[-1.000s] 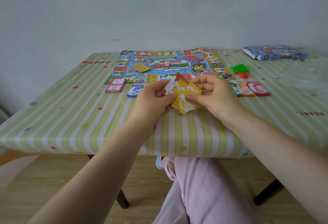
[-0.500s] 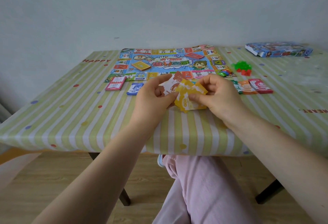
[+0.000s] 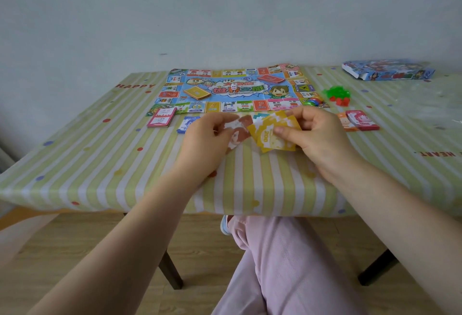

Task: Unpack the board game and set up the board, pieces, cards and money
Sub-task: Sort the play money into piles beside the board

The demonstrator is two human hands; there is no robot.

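- A person seated at a striped table (image 3: 75,162) sorts play money above its near edge.
- The left hand (image 3: 207,134) pinches a brown-and-white note (image 3: 237,129); the right hand (image 3: 315,134) pinches a fan of yellow notes (image 3: 272,134), one printed 2000.
- The board (image 3: 235,89) lies flat at the far side, a yellow card deck (image 3: 197,93), a red card deck (image 3: 271,79) and a die (image 3: 234,86) on it.
- Money stacks sit along its near edge: pink (image 3: 161,117), blue (image 3: 187,123), and orange and pink (image 3: 357,121).
- Green and red pieces (image 3: 337,94) lie loose to the right.
- The game box (image 3: 387,69) lies at the far right corner, one end apparently open; its contents cannot be seen.
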